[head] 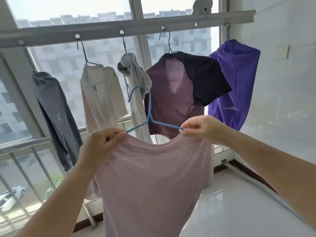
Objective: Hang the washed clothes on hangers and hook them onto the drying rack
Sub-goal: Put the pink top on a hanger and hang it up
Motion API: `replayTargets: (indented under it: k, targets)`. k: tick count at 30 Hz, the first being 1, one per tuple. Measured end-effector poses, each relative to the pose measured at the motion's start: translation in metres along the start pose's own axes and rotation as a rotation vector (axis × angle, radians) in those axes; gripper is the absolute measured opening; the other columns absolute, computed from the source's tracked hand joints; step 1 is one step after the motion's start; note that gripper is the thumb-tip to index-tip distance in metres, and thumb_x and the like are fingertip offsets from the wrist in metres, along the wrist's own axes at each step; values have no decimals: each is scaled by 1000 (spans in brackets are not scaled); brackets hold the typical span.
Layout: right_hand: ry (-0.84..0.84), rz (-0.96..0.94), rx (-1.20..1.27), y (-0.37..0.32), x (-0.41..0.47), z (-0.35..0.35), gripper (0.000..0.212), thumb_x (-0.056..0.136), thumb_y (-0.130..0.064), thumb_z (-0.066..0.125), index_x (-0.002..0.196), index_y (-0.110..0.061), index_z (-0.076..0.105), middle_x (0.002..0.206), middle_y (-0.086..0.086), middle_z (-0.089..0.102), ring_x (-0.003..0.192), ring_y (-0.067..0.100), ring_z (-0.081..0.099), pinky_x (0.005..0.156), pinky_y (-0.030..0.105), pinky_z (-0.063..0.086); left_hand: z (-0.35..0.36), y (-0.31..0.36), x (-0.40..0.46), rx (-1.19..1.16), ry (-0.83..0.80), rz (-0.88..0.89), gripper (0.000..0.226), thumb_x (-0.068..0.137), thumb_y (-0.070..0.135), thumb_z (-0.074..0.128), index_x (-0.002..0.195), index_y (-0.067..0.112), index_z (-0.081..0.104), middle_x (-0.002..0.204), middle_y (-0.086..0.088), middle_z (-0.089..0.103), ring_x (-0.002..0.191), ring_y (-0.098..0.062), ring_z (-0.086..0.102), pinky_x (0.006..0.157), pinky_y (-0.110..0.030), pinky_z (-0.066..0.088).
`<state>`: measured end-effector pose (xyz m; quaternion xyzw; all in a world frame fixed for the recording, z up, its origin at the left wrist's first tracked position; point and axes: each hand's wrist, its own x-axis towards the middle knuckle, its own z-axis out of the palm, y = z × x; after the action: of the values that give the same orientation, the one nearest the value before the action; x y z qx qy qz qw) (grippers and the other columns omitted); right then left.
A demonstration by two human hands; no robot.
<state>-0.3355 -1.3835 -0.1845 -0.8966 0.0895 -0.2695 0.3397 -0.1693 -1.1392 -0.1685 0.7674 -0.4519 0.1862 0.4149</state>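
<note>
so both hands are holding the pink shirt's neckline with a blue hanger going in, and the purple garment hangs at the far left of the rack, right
Not quite. The head view shows the purple garment at the far right of the rack; the grey garment hangs at the far left. The rest holds: the left hand and right hand hold the pink shirt at its neckline with the blue hanger.

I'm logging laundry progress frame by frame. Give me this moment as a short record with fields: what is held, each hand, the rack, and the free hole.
held item: pink T-shirt with blue hanger at its neckline
left hand: grips collar and hanger's left arm
right hand: pinches collar and hanger's right arm tip
hanger hook: free, not yet on drying rack
already hung: five garments, from grey top to purple shorts
free hole: between the last two garments
</note>
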Motion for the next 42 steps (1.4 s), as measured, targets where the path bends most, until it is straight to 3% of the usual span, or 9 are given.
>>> replayTargets:
  k: [3,6,12,18,24,29,34,37,42]
  targets:
    - [69,-77,-81,-8,7,11,6,87,-18,61,88,-17,67,66,-11,57,58,0,49,59,10,39,-11,-9,-4,-124,-28,-2,19,71,43,72,75,59,63,76,16,70,68,-2,59,69,-11,44]
    - [183,-139,-135,-16,15,17,8,89,-15,58,90,-12,66,71,-5,60,64,5,52,62,11,39,-27,-25,-11,-299,-113,-47,46,52,54,78,96,47,63,79,7,63,61,-5,54,61,-12,48]
    - [262,-173,-157,-27,30,12,9,88,-12,58,89,-11,67,68,-11,56,60,0,51,58,8,37,-45,-50,-22,-9,42,-1,28,68,8,77,75,31,64,87,18,65,70,1,61,65,-7,46]
    - [247,-178,-116,-34,33,9,17,89,-11,57,99,-20,68,74,-8,62,67,2,53,67,10,40,-55,-39,-20,55,160,2,6,75,6,71,77,11,69,70,11,66,66,9,58,62,1,38]
    - [275,-211,-90,-41,32,5,22,88,-10,59,106,-14,69,99,6,69,95,17,62,86,19,44,-59,-30,-18,46,235,-17,8,78,5,68,78,13,68,70,11,63,68,11,57,64,-1,40]
    - [205,-228,-154,-38,29,1,20,86,-10,62,104,-13,71,76,-7,59,74,-5,55,70,4,37,-62,-25,-15,7,304,-93,7,84,7,61,83,14,64,70,12,59,64,2,56,62,2,37]
    - [240,-230,3,-41,25,1,18,86,-9,61,99,-18,71,81,7,61,73,9,54,69,11,37,-59,-31,-9,46,369,-151,4,87,12,57,86,15,59,80,3,60,74,-11,55,62,-9,36]
    - [337,-228,40,-45,27,1,19,87,-10,60,102,-18,70,76,-1,58,69,-1,52,65,6,36,-54,-29,-7,51,321,-147,11,89,16,54,91,13,64,91,1,61,84,-13,57,71,-20,38]
    - [375,-272,-77,-51,30,5,20,87,-13,61,103,-19,70,71,-6,53,66,4,50,60,10,36,-50,-7,-4,32,188,-6,16,88,23,58,94,17,71,89,9,66,83,-6,60,73,-3,38]
